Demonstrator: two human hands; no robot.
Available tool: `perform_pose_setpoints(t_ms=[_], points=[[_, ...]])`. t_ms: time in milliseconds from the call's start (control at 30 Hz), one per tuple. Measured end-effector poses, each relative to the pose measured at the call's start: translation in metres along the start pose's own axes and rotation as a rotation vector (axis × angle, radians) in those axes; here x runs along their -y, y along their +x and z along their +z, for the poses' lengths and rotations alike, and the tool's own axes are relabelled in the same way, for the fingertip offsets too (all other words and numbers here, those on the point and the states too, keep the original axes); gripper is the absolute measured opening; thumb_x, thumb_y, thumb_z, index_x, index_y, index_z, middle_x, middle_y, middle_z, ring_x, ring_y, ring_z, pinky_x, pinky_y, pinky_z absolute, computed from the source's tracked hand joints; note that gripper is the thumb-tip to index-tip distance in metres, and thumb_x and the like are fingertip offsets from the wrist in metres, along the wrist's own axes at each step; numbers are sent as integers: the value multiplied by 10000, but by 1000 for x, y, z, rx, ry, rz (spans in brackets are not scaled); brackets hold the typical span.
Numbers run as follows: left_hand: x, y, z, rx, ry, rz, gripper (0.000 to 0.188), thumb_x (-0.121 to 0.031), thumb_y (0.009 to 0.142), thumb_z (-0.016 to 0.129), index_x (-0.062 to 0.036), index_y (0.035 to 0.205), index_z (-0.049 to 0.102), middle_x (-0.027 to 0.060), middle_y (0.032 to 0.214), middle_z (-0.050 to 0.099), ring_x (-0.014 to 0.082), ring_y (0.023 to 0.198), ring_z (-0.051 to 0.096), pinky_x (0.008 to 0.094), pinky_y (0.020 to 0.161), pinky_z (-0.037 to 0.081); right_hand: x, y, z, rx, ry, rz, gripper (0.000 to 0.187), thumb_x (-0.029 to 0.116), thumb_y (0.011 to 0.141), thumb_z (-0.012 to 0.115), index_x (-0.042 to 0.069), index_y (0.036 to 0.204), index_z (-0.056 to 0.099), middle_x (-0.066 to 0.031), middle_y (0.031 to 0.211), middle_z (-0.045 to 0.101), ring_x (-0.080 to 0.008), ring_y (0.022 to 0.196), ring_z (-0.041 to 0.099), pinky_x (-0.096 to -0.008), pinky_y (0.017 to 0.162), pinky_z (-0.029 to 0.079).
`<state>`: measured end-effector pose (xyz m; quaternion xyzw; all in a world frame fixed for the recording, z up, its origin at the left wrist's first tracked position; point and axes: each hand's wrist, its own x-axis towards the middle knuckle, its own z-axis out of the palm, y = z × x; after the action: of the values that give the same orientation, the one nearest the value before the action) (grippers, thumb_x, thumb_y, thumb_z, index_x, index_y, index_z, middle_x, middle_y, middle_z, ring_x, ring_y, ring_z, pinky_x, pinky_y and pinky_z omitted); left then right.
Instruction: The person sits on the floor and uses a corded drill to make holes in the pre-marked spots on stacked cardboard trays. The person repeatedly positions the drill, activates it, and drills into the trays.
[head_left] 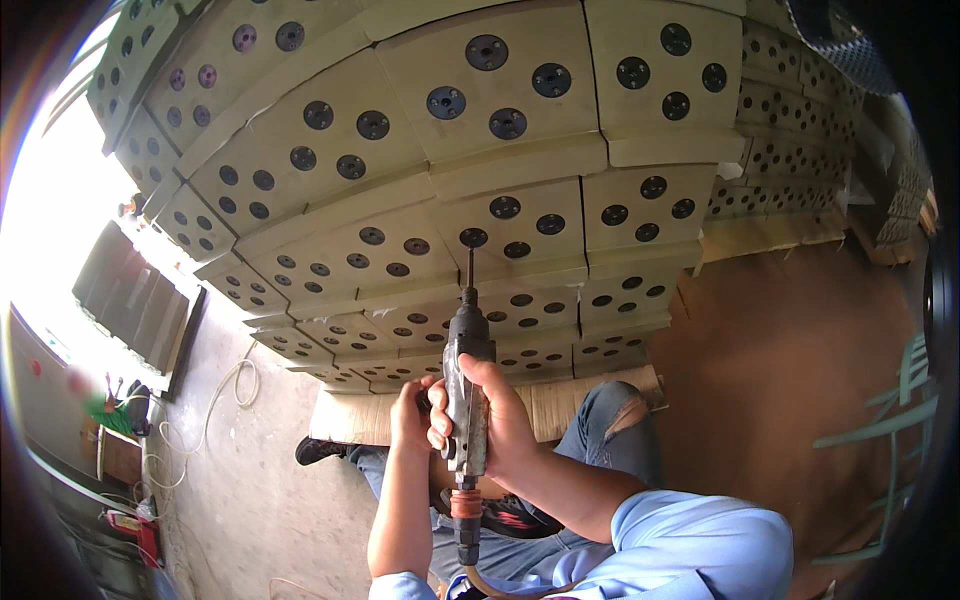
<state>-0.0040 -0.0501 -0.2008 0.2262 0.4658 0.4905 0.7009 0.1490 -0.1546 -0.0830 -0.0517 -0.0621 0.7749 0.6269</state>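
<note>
My right hand [505,415] wraps the air tool [467,385] at centre frame; my left hand [412,410] pinches its side at 9 o'clock. The bit [470,268] points to 12 o'clock, its tip touching a hole [473,238] in the stacked panels [520,150].

Matt, worn metal tool [467,385]; seemingly rough wooden blocks [500,90] with dark inserts.

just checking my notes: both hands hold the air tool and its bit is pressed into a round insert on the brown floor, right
Not quite. In the head view both hands, left hand and right hand, do hold the air tool, but its bit meets a round insert on a stacked tan block, not the floor.
</note>
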Motion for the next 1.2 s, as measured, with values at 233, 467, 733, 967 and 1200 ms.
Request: perform_pose_setpoints(t_ms=[233,467,733,967,1200], points=[[28,-30,-2,-5,-152,-49,464,-299,1095,294,48,1274,544,123,1001,636,197,773,597,314,652,531,4,-2,-2,-44,-49,-5,336,374,962,617,62,987,493,-112,817,616,-231,582,614,-399,565,517],[33,-16,-28,220,-223,-2,334,-357,1041,583,-89,1233,637,32,902,622,95,725,542,193,543,424,40,-58,-43,-118,-515,214,354,236,951,634,84,1202,436,-129,832,606,-212,563,624,-370,488,543],[29,-33,-8,236,-324,45,320,-184,1026,618,-4,1291,615,53,978,658,89,722,510,207,546,391,38,-108,-82,-105,-847,500,572,165,861,710,60,1314,378,-121,821,585,-184,543,612,-331,506,548],[29,-40,8,185,-303,63,394,-80,1008,615,-40,1394,552,76,972,686,65,680,483,173,505,370,31,-107,-91,-107,-849,529,528,120,869,707,47,1289,395,-87,807,568,-152,533,589,-306,496,535],[30,-39,5,209,-370,60,440,-81,1011,609,-57,1437,505,82,971,684,59,645,458,176,484,357,31,-107,-92,-129,-863,516,555,149,866,712,48,1301,382,-102,815,573,-163,542,599,-314,504,541]])
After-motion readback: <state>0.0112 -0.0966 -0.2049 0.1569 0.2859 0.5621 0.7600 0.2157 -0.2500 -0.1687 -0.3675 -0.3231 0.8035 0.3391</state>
